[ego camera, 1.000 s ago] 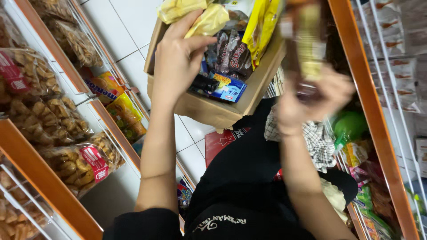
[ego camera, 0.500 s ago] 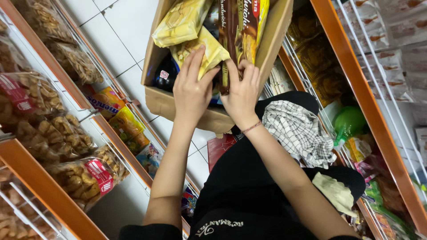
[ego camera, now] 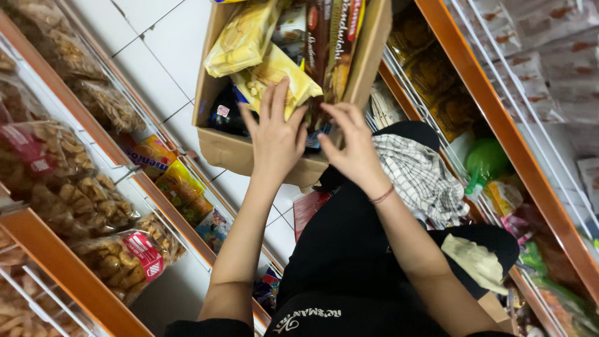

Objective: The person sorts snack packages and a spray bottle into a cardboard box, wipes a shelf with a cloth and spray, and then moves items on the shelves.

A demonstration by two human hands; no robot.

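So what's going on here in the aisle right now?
A person crouches between two snack shelves with both hands in an open cardboard box of packaged goods. The left hand lies flat on a yellow biscuit packet. The right hand fingers items at the box's near edge beside tall brown packets. A checked cloth lies on the lap.

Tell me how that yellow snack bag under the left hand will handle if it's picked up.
The yellow snack bag looks like thin crinkled film, so it probably flops and feels light. Its glossy skin may slip under the left hand. The contents likely crush easily if squeezed against the cardboard box.
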